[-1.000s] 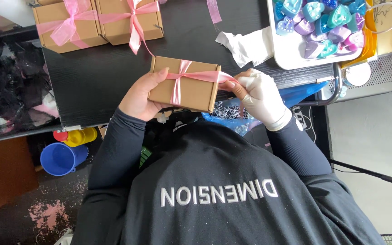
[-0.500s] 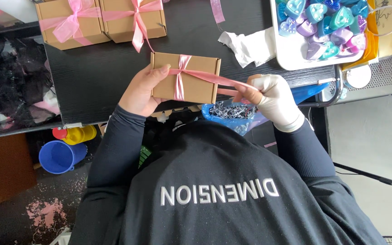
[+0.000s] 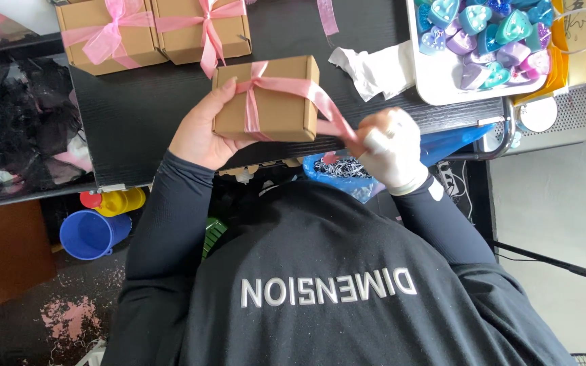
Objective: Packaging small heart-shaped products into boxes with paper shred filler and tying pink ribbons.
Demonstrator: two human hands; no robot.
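My left hand (image 3: 198, 129) is bare and grips the left end of a small brown cardboard box (image 3: 269, 98), holding it tilted just above the black table's (image 3: 130, 115) front edge. A pink ribbon (image 3: 306, 91) is wrapped crosswise around the box. My right hand (image 3: 391, 149), in a white glove, pinches the ribbon's loose end to the lower right of the box and holds it taut.
Two brown boxes tied with pink bows (image 3: 106, 34) (image 3: 201, 27) stand at the table's back left. At the back right, a white tray (image 3: 428, 85) holds several coloured heart shapes, with crumpled white paper (image 3: 367, 68) beside it. A blue bucket (image 3: 93, 234) sits on the floor at left.
The box has risen and moved away from my body, turning slightly. My gloved right hand has pulled the ribbon end down and to the right, drawing it taut.
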